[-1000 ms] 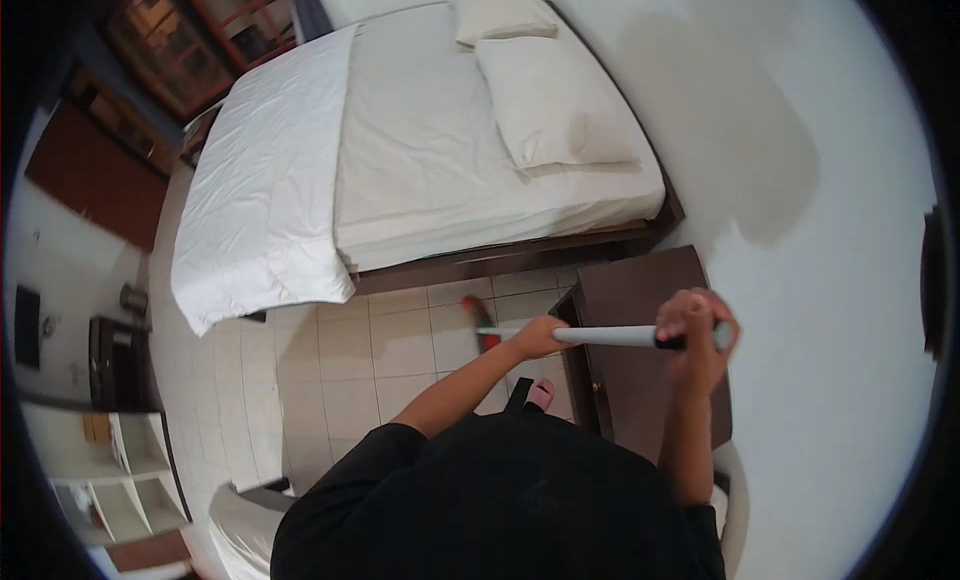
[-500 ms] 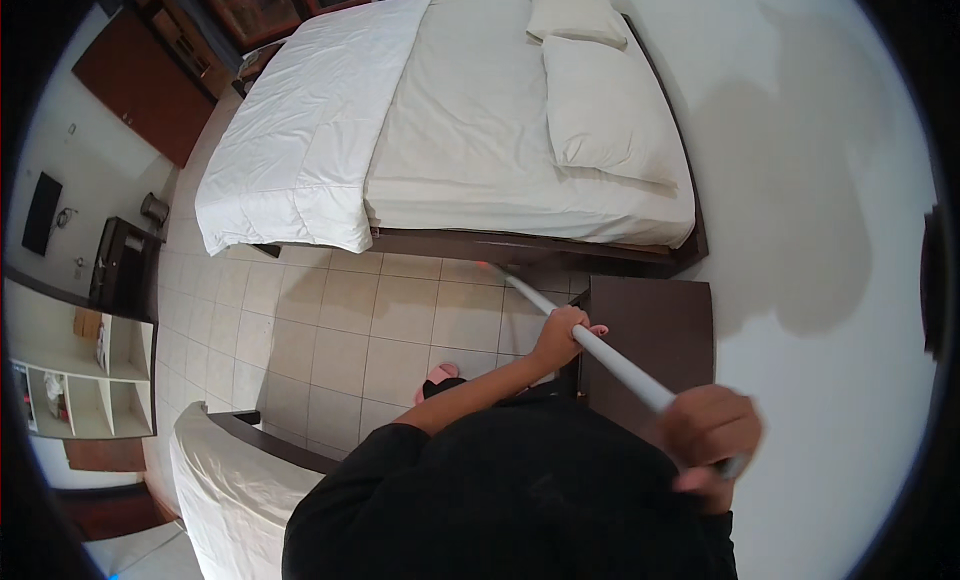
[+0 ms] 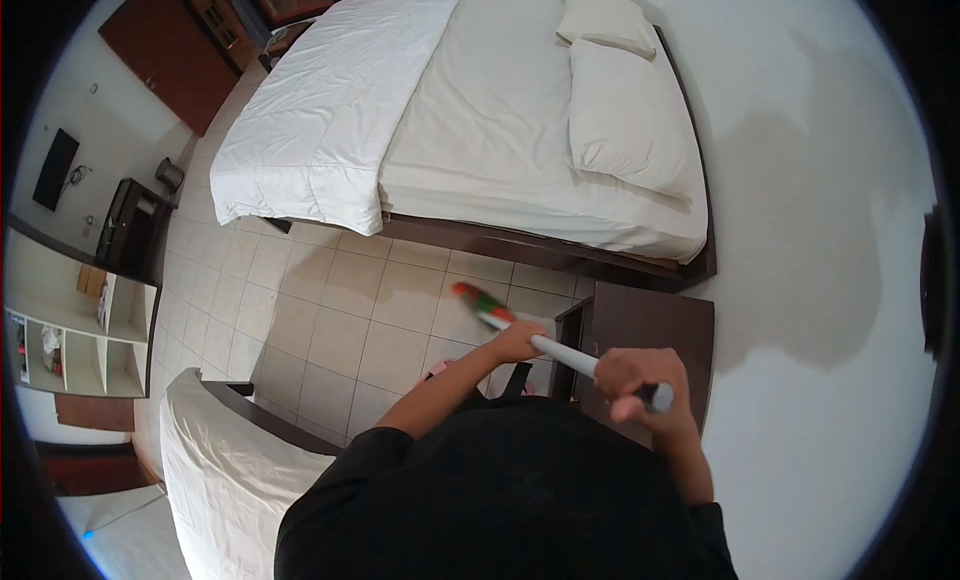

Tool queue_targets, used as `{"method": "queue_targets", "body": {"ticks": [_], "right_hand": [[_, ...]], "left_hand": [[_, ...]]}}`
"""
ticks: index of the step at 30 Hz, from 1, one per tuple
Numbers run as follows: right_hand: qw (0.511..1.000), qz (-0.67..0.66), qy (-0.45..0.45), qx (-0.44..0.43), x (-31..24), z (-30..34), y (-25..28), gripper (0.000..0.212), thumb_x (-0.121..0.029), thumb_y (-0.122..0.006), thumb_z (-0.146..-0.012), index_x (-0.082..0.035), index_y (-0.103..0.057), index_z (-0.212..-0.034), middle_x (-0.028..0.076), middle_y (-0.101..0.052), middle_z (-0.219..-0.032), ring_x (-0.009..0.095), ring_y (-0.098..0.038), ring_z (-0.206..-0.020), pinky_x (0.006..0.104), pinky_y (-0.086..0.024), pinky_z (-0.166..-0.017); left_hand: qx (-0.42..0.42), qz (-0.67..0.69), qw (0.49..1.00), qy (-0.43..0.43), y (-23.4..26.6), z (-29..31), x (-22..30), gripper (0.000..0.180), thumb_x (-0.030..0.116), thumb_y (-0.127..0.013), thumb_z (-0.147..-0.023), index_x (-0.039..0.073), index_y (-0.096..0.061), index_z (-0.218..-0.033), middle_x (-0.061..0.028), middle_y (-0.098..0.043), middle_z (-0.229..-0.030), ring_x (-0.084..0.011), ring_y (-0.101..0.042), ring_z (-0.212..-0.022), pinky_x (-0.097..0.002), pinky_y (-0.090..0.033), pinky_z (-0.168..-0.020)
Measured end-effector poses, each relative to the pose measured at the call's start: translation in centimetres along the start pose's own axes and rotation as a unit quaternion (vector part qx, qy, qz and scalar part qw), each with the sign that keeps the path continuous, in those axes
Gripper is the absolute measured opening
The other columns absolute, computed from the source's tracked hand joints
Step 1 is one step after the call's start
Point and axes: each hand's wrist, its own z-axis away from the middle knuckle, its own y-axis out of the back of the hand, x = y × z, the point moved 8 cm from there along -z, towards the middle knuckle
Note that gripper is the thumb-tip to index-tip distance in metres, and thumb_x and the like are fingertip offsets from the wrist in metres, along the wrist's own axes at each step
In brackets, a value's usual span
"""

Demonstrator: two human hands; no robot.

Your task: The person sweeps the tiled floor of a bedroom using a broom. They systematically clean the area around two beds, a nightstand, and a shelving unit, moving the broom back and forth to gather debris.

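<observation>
A broom (image 3: 567,354) with a whitish-grey handle and a red-and-green head slants across in front of me, its head low over the floor tiles beside the bed. My left hand (image 3: 517,342) is closed around the handle just above the head. Farther up, close to the capped top end, my right hand (image 3: 643,378) wraps the handle too. The bristle tips are blurred, so I cannot tell whether they touch the floor. Under the right hand lies the dark brown top of a bedside cabinet (image 3: 650,325).
Ahead stands a bed (image 3: 470,110) with a dark frame, a white duvet (image 3: 300,120) and two pillows (image 3: 615,110). A second bed (image 3: 225,480) is at the lower left. Open shelves (image 3: 125,360) line the left side; a white wall (image 3: 800,230) rises on the right.
The broom has been drawn back from the bed's lower edge toward me, bringing its red-and-green head into view. Both hands have moved left with it, still gripping the handle.
</observation>
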Motion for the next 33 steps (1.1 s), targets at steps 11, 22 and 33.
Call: {"method": "queue_targets", "body": {"ticks": [11,22,33], "right_hand": [[0.957,-0.094,0.268,-0.055,-6.8,-0.1,3.5,0.044,-0.04,-0.068,-0.073,-0.007,-0.044,-0.057,0.003,-0.046,-0.052,0.015,-0.046,-0.039,0.0268,-0.038,-0.037],[0.971,-0.012,0.11,0.213,0.2,-11.5,-0.1,0.044,-0.039,-0.071,-0.069,-0.005,-0.043,-0.075,0.005,-0.049,-0.059,0.014,-0.046,-0.044,0.0273,-0.038,-0.039],[0.985,-0.085,0.069,0.136,12.9,-21.7,-9.5,0.038,-0.041,-0.057,-0.081,-0.006,-0.042,-0.08,0.003,-0.039,-0.056,0.014,-0.041,-0.049,0.0326,-0.041,-0.055]], "left_hand": [[-0.115,0.047,0.991,-0.042,2.6,-4.0,7.2,0.027,0.031,-0.065,-0.065,0.007,-0.055,-0.068,-0.0132,-0.054,-0.065,-0.0327,-0.054,-0.066,-0.0398,-0.04,-0.057],[0.013,0.041,0.999,-0.013,9.7,-5.0,0.1,0.022,0.027,-0.065,-0.068,0.006,-0.059,-0.063,-0.0146,-0.057,-0.064,-0.0343,-0.056,-0.065,-0.0429,-0.042,-0.059],[0.105,-0.128,0.974,0.156,26.2,8.8,-17.7,0.019,0.027,-0.064,-0.068,0.01,-0.058,-0.072,-0.0126,-0.057,-0.069,-0.0337,-0.056,-0.068,-0.0411,-0.044,-0.062]]}}
